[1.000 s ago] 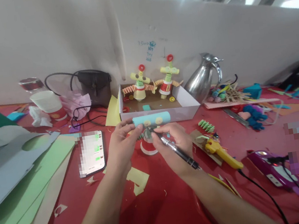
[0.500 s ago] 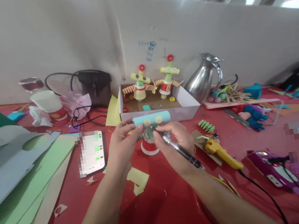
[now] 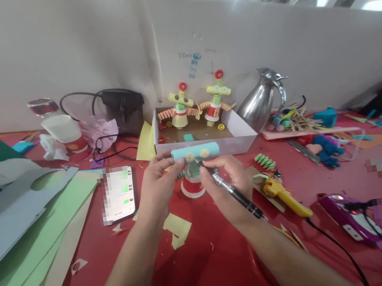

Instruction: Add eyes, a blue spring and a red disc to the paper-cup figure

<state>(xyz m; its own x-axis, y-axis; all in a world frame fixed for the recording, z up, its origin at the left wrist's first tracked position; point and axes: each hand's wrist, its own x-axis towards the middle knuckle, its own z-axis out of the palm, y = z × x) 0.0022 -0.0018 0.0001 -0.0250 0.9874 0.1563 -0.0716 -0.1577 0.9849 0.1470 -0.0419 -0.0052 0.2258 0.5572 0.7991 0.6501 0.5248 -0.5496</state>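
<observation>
My left hand (image 3: 160, 179) is closed on the left end of a light-blue paper tube (image 3: 196, 152) bearing two round yellow paper eyes. The tube tops a paper-cup figure whose red and white cup (image 3: 193, 188) stands on the table; a green folded-paper neck is partly hidden. Between thumb and fingers my right hand (image 3: 230, 175) grips a black and silver pen (image 3: 237, 195), its tip close to the left eye. Whether the tip touches the paper I cannot tell. In the shallow box (image 3: 210, 148) behind stand two similar figures with yellow tube heads (image 3: 180, 98).
A phone (image 3: 119, 195) and coloured paper sheets (image 3: 47, 243) lie at left. To the right are a yellow glue gun (image 3: 288, 197) with a cord, a green folded-paper strip (image 3: 264, 162) and a purple device (image 3: 351, 219). A steel jug (image 3: 259, 96) stands behind.
The whole view has shifted slightly. My right hand and the pen have moved a little to the right relative to the tube; my left hand keeps its hold on it.
</observation>
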